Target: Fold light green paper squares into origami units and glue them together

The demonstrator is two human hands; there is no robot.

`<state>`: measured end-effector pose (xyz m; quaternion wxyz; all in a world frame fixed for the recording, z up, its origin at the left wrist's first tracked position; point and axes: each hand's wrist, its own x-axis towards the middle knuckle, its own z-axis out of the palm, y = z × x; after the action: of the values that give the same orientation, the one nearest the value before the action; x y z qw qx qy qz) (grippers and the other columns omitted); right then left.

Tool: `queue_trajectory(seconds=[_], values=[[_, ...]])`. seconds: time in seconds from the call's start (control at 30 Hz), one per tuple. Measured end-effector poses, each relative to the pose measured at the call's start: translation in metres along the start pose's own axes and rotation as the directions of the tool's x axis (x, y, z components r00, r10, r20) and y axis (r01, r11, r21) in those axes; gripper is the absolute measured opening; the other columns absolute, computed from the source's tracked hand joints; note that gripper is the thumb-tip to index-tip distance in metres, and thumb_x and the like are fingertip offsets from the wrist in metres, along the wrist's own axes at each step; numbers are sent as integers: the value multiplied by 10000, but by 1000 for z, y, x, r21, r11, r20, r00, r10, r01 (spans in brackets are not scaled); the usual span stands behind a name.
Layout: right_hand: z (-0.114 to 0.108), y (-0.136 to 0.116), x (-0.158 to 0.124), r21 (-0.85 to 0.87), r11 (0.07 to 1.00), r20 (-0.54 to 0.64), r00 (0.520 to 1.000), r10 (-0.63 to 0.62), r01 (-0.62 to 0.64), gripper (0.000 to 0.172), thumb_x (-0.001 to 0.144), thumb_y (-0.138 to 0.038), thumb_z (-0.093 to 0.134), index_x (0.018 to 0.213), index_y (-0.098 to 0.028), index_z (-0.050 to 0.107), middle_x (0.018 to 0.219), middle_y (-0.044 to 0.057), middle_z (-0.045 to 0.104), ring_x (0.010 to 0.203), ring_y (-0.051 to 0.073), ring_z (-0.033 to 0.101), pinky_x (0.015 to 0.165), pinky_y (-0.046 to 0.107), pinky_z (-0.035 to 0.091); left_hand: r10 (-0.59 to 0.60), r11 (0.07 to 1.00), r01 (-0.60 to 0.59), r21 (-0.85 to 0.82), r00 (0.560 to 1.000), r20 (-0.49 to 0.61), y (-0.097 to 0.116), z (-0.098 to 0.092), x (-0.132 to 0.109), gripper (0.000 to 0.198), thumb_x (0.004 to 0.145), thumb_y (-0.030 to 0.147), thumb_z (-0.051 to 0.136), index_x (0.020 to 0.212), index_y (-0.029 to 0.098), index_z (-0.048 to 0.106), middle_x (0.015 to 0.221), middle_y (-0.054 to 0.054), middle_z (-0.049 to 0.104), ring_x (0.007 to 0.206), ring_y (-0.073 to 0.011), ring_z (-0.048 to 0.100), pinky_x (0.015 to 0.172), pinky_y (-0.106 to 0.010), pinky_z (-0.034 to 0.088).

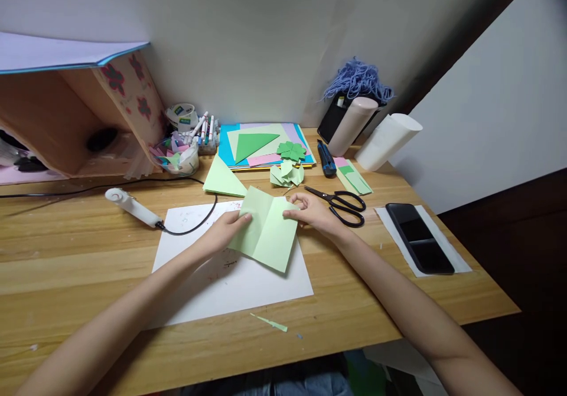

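Observation:
Between my hands is a light green sheet of paper point(277, 239) with a crease down its middle, half unfolded and tilted above a white sheet point(195, 295). My left hand point(228, 229) pinches its left edge, thumb on top. At the upper right edge, my right hand point(310, 210) grips it between thumb and fingers. Black-handled scissors point(341, 202) lie just right of my right hand. Behind the paper are a folded light green triangle point(224, 177) and a cluster of light green paper petals point(287, 174).
A white glue gun point(133, 207) with a black cord lies left. Coloured paper point(225, 142), a blue utility knife point(326, 159) and two paper rolls point(387, 142) stand or lie at the back. A phone point(419, 239) rests right; a green paper strip point(270, 322) lies near the front edge.

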<state>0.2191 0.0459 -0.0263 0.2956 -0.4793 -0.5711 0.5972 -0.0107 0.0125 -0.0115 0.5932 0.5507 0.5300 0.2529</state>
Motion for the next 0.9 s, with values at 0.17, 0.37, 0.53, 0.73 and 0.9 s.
queue_trajectory(seconds=[0.17, 0.37, 0.53, 0.73, 0.9], values=[[-2, -2, 0, -67, 984, -89, 982, -168, 163, 423, 738, -262, 552, 1148, -251, 450, 711, -27, 551, 564, 96, 543, 498, 213, 449, -180, 918, 148, -367, 982, -52, -3, -1, 3, 253, 749, 350, 567, 868, 131, 616, 731, -58, 680, 692, -199, 624, 592, -264, 465], [5, -2, -4, -156, 925, 85, 938, -336, 346, 342, 738, -165, 534, 1068, -244, 581, 1102, 47, 560, 984, 168, 540, 834, 317, 454, -176, 776, 88, -625, 981, -81, -10, -1, 8, 260, 741, 209, 577, 981, 112, 597, 945, -111, 675, 835, -223, 636, 696, -298, 511], [11, 4, -3, 15, 954, 120, 947, -299, 299, 215, 632, -220, 693, 841, -182, 662, 927, 56, 621, 867, 182, 594, 749, 293, 476, -96, 723, 135, -677, 991, 94, -7, -1, 4, 404, 696, 166, 622, 1089, 93, 563, 1072, -145, 626, 945, -271, 604, 819, -361, 486], [13, 7, -2, 46, 931, 166, 916, -365, 363, 132, 632, -243, 713, 745, -184, 676, 875, 55, 602, 824, 174, 589, 726, 297, 471, 7, 776, 40, -629, 997, 72, -9, 4, 1, 493, 668, 181, 672, 1135, 112, 528, 1181, -167, 556, 1042, -317, 543, 882, -429, 440], [7, 3, -4, -257, 779, 178, 820, -544, 573, 61, 694, -225, 666, 738, -230, 707, 1065, 67, 479, 946, 184, 512, 822, 332, 437, 39, 814, -20, -581, 999, 20, -13, 2, 3, 467, 670, 206, 679, 1104, 100, 541, 1139, -177, 580, 1021, -311, 556, 892, -441, 424]])
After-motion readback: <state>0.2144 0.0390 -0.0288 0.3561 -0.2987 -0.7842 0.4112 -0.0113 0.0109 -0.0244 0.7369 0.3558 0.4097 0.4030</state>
